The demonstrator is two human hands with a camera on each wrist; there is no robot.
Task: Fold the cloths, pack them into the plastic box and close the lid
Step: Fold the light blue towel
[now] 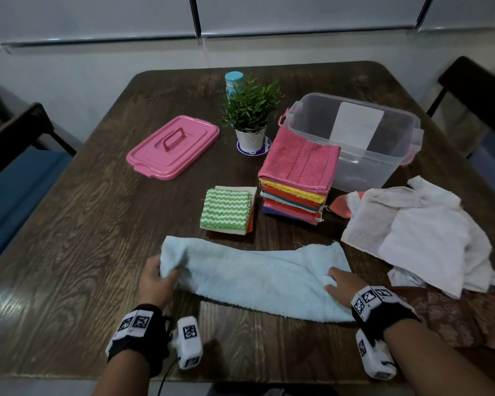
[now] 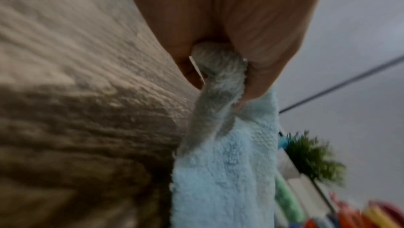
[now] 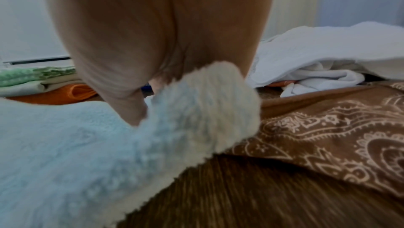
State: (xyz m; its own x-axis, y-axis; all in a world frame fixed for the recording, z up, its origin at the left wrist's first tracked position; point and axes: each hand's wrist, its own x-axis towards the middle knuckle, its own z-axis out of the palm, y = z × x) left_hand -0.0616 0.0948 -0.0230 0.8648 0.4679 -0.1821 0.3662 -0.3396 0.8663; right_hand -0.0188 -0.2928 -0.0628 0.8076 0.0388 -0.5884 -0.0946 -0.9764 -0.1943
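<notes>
A light blue cloth (image 1: 257,277) lies folded lengthwise across the near part of the table. My left hand (image 1: 157,277) pinches its left end (image 2: 220,69) between thumb and fingers. My right hand (image 1: 337,282) grips its right end (image 3: 196,107), fingers curled into the fabric. Behind it stand a small folded pile topped by a green-and-white striped cloth (image 1: 226,208) and a taller stack of folded cloths topped by a pink one (image 1: 300,164). The clear plastic box (image 1: 363,164) stands open at the back right. Its pink lid (image 1: 173,145) lies apart at the left.
A heap of unfolded white cloths (image 1: 412,232) lies at the right, an orange one (image 1: 340,205) under its edge. A brown patterned cloth (image 3: 328,133) is at the near right. A potted plant (image 1: 250,112) and a teal-capped bottle (image 1: 234,81) stand mid-table. Chairs flank the table.
</notes>
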